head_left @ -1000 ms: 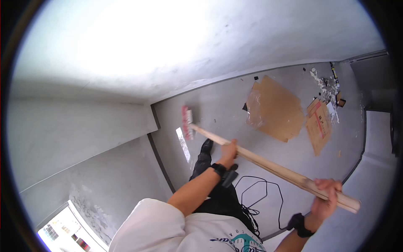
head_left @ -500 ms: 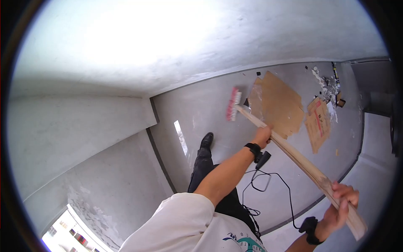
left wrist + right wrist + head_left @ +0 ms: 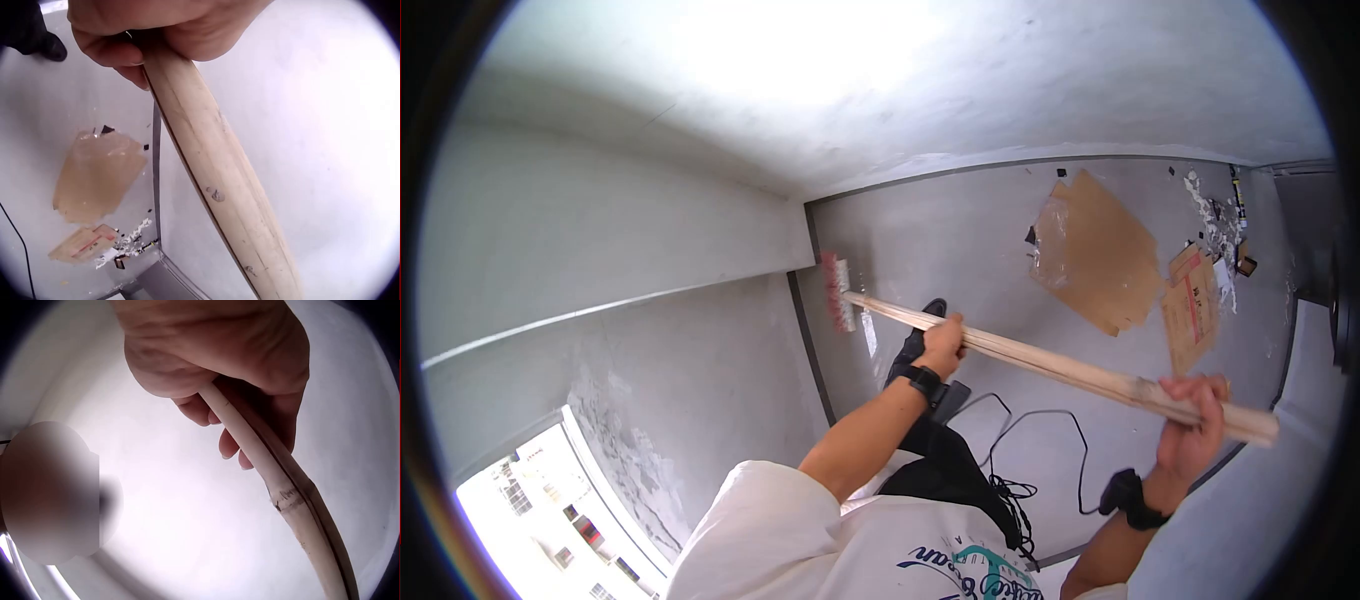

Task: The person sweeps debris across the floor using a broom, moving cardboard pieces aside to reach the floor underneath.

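A long-handled floor brush has a red and white head, low by the floor near the left wall's dark base strip. Its pale wooden pole slants across the head view to the lower right. My left hand grips the pole partway along, fingers wrapped around it. Farther up, near the pole's top end, my right hand holds it, with the fingers curled over. In the left wrist view the pole runs out below the hand. The right wrist view shows a dark-marked joint on the pole just beyond the fingers.
A flattened cardboard sheet lies on the grey floor, with a printed cardboard piece to its right. White scraps and small debris are scattered by the far corner. A black cable loops beside the person's legs. Walls enclose the space.
The brush head swings right toward the large cardboard, then back left near the wall. Both hands keep their hold on the pole throughout.
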{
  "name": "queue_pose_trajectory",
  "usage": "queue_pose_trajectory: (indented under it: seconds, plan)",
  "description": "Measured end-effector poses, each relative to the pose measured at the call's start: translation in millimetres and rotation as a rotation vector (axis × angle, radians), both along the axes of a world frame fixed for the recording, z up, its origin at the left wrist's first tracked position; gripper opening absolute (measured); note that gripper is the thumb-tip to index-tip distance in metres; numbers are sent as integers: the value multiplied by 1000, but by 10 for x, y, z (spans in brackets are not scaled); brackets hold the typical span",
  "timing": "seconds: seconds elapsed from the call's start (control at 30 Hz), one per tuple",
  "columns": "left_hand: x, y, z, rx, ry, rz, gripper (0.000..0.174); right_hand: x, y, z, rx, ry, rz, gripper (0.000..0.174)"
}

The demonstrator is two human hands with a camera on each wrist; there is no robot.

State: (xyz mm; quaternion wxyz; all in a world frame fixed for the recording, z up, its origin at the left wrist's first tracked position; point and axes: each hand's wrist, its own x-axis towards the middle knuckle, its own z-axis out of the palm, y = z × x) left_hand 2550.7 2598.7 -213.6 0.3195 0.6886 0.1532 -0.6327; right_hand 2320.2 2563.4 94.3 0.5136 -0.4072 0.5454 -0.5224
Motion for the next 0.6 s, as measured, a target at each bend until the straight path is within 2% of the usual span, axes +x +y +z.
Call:
queue_pose_trajectory:
  seconds: [0.07,0.13,0.2,0.23,0.33,0.37,0.4,0.53,0.6]
  plan:
    - [278,297,-154,16,-49,55,25,195,67,-227,12,-85,89,12]
    - [598,567,-263,-30,-65,86,23,549,275,-308,9,-50,197,11]
    - [930,965,-912,23,-16,91,24,909,825,-372,4,-10,200,11]
    - [923,989,-808,70,26,30,25,984,1095,-339,29,40,182,10]
    - [537,1030,-642,43,62,-9,23,830,1439,-263,-28,74,123,11]
    - [278,1114,-645,9,92,-25,22,665,1600,-162,-37,99,58,11]
    - [81,1134,-506,-38,134,-133,20,516,1710,-73,-63,117,-5,12]
    - [-908,1164,-329,-168,264,-199,23,73,2181,314,-156,201,-108,12]
    - [-1367,1140,-272,-167,340,-253,24,-97,2358,461,-187,332,-125,13]
